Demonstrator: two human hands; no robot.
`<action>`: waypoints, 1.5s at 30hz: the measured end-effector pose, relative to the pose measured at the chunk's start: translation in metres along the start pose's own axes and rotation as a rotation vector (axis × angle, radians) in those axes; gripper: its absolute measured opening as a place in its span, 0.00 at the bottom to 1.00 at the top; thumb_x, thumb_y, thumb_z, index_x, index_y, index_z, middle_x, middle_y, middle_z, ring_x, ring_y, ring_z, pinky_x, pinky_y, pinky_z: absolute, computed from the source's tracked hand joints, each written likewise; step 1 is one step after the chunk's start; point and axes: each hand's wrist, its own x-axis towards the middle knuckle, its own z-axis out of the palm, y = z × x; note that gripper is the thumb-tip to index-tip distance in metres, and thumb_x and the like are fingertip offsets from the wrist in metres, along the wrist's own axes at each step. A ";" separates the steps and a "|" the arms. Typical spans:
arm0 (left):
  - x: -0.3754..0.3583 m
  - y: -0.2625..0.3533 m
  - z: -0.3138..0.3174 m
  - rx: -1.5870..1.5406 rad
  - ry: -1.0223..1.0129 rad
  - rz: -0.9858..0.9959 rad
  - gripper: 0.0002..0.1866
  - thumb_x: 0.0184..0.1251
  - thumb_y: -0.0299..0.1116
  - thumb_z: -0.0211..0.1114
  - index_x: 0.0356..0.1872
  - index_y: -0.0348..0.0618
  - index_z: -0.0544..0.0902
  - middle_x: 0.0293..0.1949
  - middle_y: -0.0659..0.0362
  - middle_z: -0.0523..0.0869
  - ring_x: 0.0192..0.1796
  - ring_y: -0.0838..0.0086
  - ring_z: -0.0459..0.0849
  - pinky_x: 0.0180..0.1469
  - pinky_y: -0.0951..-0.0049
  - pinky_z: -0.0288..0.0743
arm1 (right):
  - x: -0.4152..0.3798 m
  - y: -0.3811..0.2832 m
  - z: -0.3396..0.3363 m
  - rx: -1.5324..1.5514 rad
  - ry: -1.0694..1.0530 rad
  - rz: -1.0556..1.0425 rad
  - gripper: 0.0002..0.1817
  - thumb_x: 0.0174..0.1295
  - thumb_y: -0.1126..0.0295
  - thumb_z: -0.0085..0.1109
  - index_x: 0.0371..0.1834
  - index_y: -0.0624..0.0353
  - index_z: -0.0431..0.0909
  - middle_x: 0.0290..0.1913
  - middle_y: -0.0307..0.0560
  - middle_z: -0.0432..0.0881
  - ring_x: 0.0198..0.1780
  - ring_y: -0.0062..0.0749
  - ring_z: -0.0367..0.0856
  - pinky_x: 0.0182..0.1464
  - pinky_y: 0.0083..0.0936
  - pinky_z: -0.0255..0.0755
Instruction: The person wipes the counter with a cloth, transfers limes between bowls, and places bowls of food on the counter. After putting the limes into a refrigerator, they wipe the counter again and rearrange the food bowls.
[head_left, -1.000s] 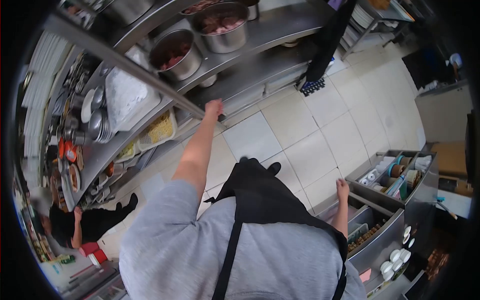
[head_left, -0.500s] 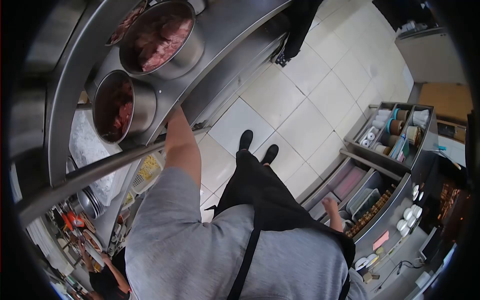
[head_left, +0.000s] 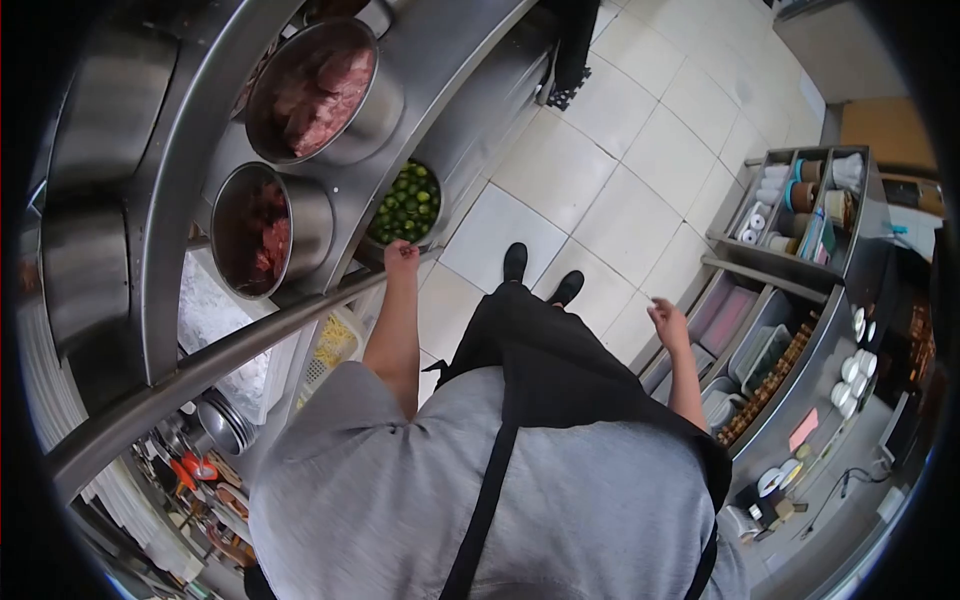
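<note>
My left hand (head_left: 402, 257) is closed at the near rim of a round metal bowl (head_left: 440, 222). Small green limes (head_left: 410, 200) fill that bowl, which juts out from under the steel counter; part of it stays hidden below the edge. On my other side, my right hand (head_left: 668, 322) hangs in the air near the drawers, fingers apart and loosely bent, with nothing plainly in it. Above the bowl, on the counter, a steel pot (head_left: 318, 235) of dark red meat (head_left: 272, 245) stands beside a larger pot (head_left: 375, 115) of paler meat (head_left: 325, 100).
A steel rail (head_left: 240, 355) runs along the counter at left. Below it lie a white tray (head_left: 215, 310) and a basket of yellow strips (head_left: 335, 345). Open drawers (head_left: 725, 310) and a divided organizer (head_left: 800, 205) stand at right. Another person's dark trouser leg (head_left: 574, 45) shows at the top.
My left hand, hidden under the counter before, has come out with the bowl of limes. My right hand has risen away from my body. The view has shifted slightly.
</note>
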 end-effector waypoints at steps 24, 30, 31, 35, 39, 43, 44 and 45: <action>-0.440 -0.444 0.135 1.650 -1.362 -0.576 0.18 0.31 0.16 0.50 0.33 0.31 0.73 0.31 0.55 0.76 0.28 0.69 0.75 0.29 0.72 0.71 | -0.229 0.138 -0.103 0.972 0.696 0.011 0.34 0.58 0.54 0.51 0.63 0.59 0.52 0.59 0.60 0.63 0.55 0.42 0.69 0.54 0.31 0.64; -0.593 -0.572 0.094 1.726 -1.713 -0.673 0.12 0.33 0.17 0.52 0.26 0.37 0.72 0.19 0.61 0.72 0.18 0.78 0.68 0.18 0.79 0.59 | -0.306 0.209 -0.078 0.927 1.211 0.358 0.28 0.56 0.59 0.54 0.58 0.58 0.62 0.53 0.53 0.71 0.48 0.36 0.75 0.49 0.29 0.67; -0.602 -0.602 0.087 1.755 -1.749 -0.674 0.10 0.34 0.17 0.53 0.24 0.37 0.71 0.18 0.61 0.71 0.17 0.79 0.66 0.17 0.79 0.57 | -0.314 0.216 -0.075 0.897 1.263 0.395 0.25 0.55 0.60 0.56 0.55 0.60 0.66 0.50 0.53 0.73 0.46 0.37 0.76 0.47 0.28 0.68; -0.653 -0.678 0.045 1.924 -1.736 -0.754 0.08 0.35 0.17 0.56 0.19 0.40 0.68 0.14 0.62 0.67 0.14 0.81 0.61 0.15 0.80 0.53 | -0.351 0.213 -0.067 0.791 1.301 0.621 0.21 0.54 0.61 0.56 0.49 0.60 0.71 0.44 0.55 0.76 0.43 0.41 0.76 0.45 0.29 0.69; -0.683 -0.719 0.002 2.070 -1.665 -0.863 0.09 0.36 0.16 0.56 0.19 0.42 0.69 0.16 0.63 0.67 0.16 0.80 0.63 0.18 0.80 0.57 | -0.368 0.198 -0.037 0.759 1.392 0.904 0.21 0.53 0.60 0.57 0.47 0.60 0.73 0.43 0.54 0.77 0.42 0.44 0.76 0.44 0.30 0.69; -0.697 -0.755 -0.018 2.184 -1.830 -1.012 0.08 0.41 0.20 0.60 0.20 0.43 0.70 0.17 0.64 0.69 0.18 0.80 0.67 0.21 0.78 0.63 | -0.370 0.153 -0.002 0.848 1.437 1.228 0.20 0.52 0.61 0.58 0.47 0.60 0.73 0.43 0.53 0.77 0.40 0.45 0.77 0.42 0.31 0.70; -0.702 -0.757 -0.018 2.243 -1.890 -1.022 0.08 0.43 0.22 0.61 0.21 0.44 0.70 0.16 0.64 0.68 0.19 0.80 0.67 0.22 0.78 0.65 | -0.366 0.138 0.006 0.849 1.399 1.352 0.20 0.52 0.61 0.58 0.47 0.60 0.73 0.43 0.53 0.77 0.40 0.44 0.77 0.42 0.32 0.70; -0.691 -0.796 -0.012 2.378 -2.037 -1.128 0.08 0.50 0.30 0.61 0.29 0.40 0.72 0.24 0.58 0.73 0.28 0.74 0.74 0.32 0.70 0.72 | -0.362 0.126 0.013 0.861 1.406 1.391 0.20 0.52 0.61 0.58 0.47 0.60 0.73 0.43 0.53 0.77 0.40 0.44 0.77 0.42 0.32 0.70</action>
